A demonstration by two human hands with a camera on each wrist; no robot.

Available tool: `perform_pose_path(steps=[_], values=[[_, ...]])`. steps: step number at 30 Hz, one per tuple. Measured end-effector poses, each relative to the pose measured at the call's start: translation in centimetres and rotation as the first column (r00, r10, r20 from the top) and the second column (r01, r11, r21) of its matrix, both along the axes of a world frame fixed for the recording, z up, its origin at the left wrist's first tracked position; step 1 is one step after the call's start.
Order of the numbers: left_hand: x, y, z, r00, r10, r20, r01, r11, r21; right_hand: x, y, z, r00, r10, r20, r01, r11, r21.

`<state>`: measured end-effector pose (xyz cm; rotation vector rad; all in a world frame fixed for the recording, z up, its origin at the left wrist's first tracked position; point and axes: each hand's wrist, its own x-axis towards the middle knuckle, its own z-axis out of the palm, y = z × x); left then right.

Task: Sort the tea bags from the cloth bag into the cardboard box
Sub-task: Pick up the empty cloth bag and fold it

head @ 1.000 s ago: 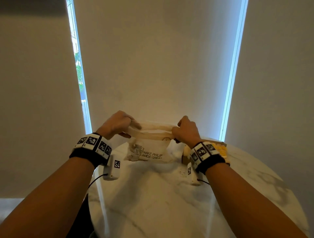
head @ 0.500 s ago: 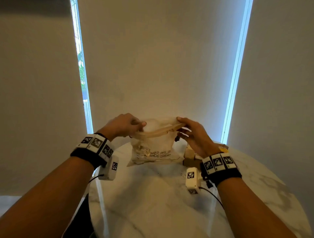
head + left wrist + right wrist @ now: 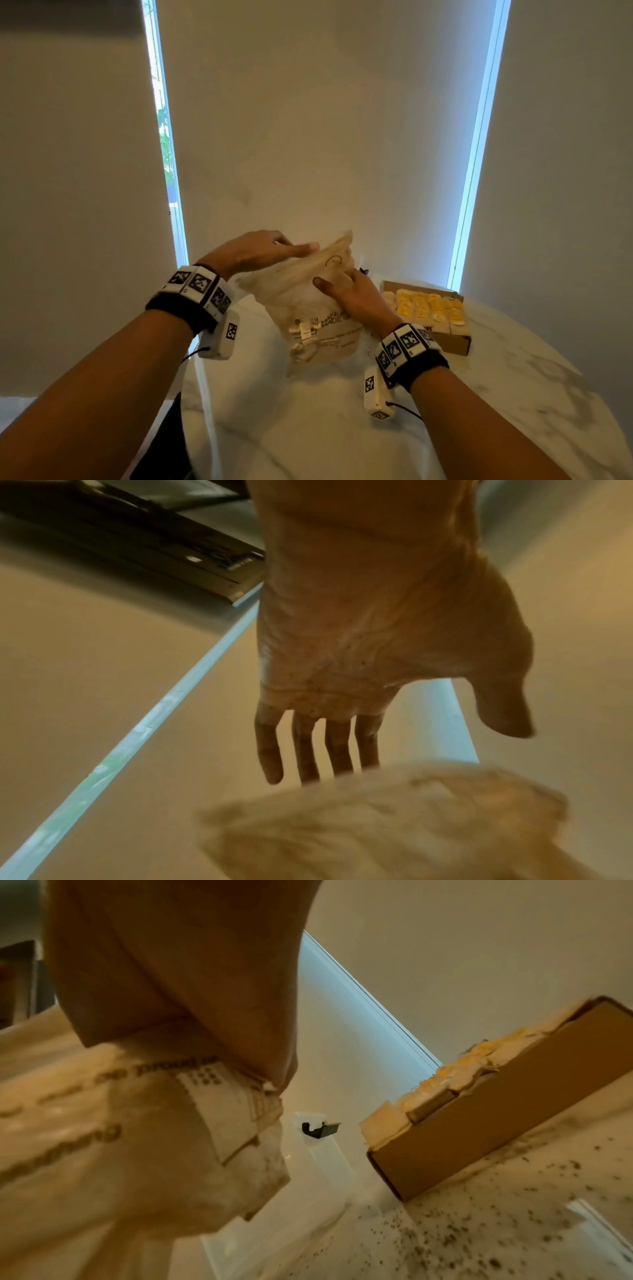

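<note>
A thin cream cloth bag (image 3: 301,301) with dark print stands on the round marble table (image 3: 308,428). Tea bags with paper tags (image 3: 305,334) show through its lower front. My left hand (image 3: 260,250) reaches over the bag's top, fingers straight (image 3: 304,750) and holding nothing, just above the cloth (image 3: 377,831). My right hand (image 3: 352,298) lies against the bag's upper front with the thumb stretched out. Its fingers are hidden in both views. The palm (image 3: 171,974) rests on the printed cloth (image 3: 120,1150). Right of the bag, an open cardboard box (image 3: 452,342) holds rows of yellow-tagged tea bags (image 3: 424,305).
The box (image 3: 479,1137) sits near the table's far right edge. Dark crumbs speckle the marble (image 3: 479,1231) in front of it. A small black hook on a clear stand (image 3: 320,1129) stands behind the bag. Pale blinds close off the far side.
Both hands have let go of the bag's stretched handles. The left hand has opened over the top, and the right hand has dropped onto the bag's front. The box has come into plain view.
</note>
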<state>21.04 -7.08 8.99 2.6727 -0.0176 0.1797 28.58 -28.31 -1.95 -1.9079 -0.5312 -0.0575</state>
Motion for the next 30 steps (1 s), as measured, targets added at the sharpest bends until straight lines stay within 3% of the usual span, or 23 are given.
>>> perform_pose_path(steps=[2,4,6,8,12,14,18,22,25,27,28,30], values=[[0.9,-1.3,-1.3,0.999,0.006,0.033,-0.011,0.988,0.157,-0.5,0.7,0.2,1.000,-0.001,-0.002,0.001,1.000,0.014],[2.3,-1.7,-2.7,0.978,0.027,0.206,-0.072,0.975,0.213,-0.6,1.3,0.3,1.000,-0.030,-0.007,0.031,0.999,0.038],[3.5,-1.3,-3.2,0.895,0.042,0.443,-0.154,0.964,0.219,-1.1,1.0,0.5,0.995,-0.089,0.047,0.090,0.996,-0.018],[4.0,-0.4,-3.0,0.814,0.058,0.578,-0.219,0.952,0.213,-1.2,0.5,0.6,0.984,-0.152,0.095,0.161,0.982,-0.098],[4.2,1.4,-1.9,0.720,0.095,0.687,-0.295,0.939,0.179,-0.6,-0.4,0.0,0.972,-0.205,0.119,0.234,0.909,-0.345],[4.0,1.7,-1.2,0.725,0.080,0.684,-0.256,0.953,0.160,-0.1,-0.9,-0.2,0.980,-0.180,0.080,0.197,0.896,-0.398],[3.6,1.3,-0.5,0.780,-0.027,0.625,-0.099,0.981,0.166,0.9,-1.5,1.1,0.998,-0.015,-0.060,0.008,0.994,-0.110],[3.2,-0.5,-0.4,0.830,-0.057,0.555,-0.058,0.981,0.187,0.1,-0.4,2.3,0.996,0.088,-0.033,-0.083,0.989,0.123],[1.9,0.0,-0.7,0.760,0.124,0.638,-0.165,0.986,0.004,0.9,0.0,2.3,1.000,-0.002,0.014,-0.002,0.954,0.300],[1.0,0.4,-2.4,0.710,0.340,0.617,-0.170,0.933,-0.318,1.6,-0.3,2.1,0.997,-0.052,-0.052,0.069,0.895,0.441],[0.8,0.2,-3.6,0.744,0.403,0.533,-0.137,0.872,-0.470,2.0,-0.3,2.0,0.994,-0.051,-0.095,0.091,0.870,0.484],[0.5,-0.7,-6.0,0.872,0.357,0.336,-0.077,0.776,-0.626,2.1,-0.1,1.7,0.987,-0.030,-0.157,0.108,0.845,0.524]])
